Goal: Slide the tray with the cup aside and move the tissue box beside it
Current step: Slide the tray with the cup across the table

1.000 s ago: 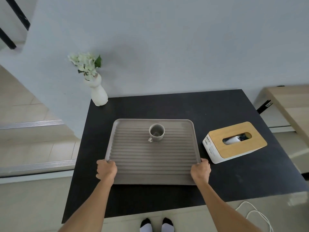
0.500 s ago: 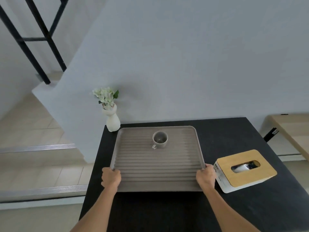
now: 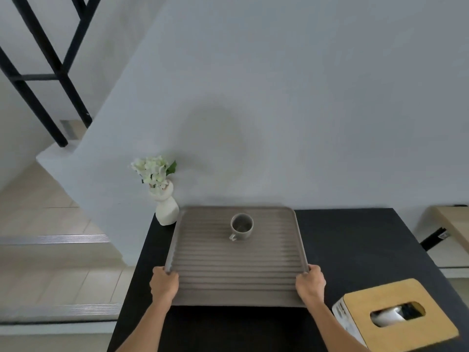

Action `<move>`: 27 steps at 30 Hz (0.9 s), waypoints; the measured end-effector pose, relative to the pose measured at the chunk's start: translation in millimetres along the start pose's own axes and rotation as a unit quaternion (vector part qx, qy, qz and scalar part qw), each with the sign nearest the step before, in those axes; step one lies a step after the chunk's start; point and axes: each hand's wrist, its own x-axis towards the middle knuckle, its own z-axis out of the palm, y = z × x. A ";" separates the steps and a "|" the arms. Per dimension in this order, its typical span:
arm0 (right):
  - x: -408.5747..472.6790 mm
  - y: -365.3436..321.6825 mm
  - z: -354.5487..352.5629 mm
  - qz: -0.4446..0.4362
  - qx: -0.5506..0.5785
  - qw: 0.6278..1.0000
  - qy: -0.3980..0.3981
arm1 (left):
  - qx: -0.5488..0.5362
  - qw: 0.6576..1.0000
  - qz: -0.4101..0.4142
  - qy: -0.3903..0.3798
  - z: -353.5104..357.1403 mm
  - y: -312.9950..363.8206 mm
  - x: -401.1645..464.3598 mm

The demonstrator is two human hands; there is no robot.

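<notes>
A ribbed grey tray lies on the black table, its far edge close to the wall. A grey cup stands upright on the tray's far half, handle toward me. My left hand grips the tray's near left corner and my right hand grips its near right corner. The tissue box, white with a wooden lid and an oval slot, sits on the table to the right of my right forearm, apart from the tray.
A white vase with pale flowers stands at the table's far left corner, almost touching the tray's far left corner. The wall runs right behind the table. A light wooden surface lies to the far right. Stairs and a black railing are on the left.
The tray with the cup has slid away from me toward the wall and the vase, both hands still on it. The tissue box has stayed put and now lies nearer to me than the tray.
</notes>
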 end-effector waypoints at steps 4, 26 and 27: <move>12.9 1.8 12.0 0.003 -0.015 1.000 -0.014 | 0.005 1.000 -0.011 -0.005 8.3 -5.8 15.1; -9.3 0.8 34.5 -0.257 -0.336 0.901 -0.097 | 0.272 0.917 0.276 -0.096 16.1 -18.9 11.2; -13.9 0.1 38.9 -0.285 -0.356 0.879 -0.140 | 0.301 0.896 0.302 -0.124 18.1 -18.9 7.2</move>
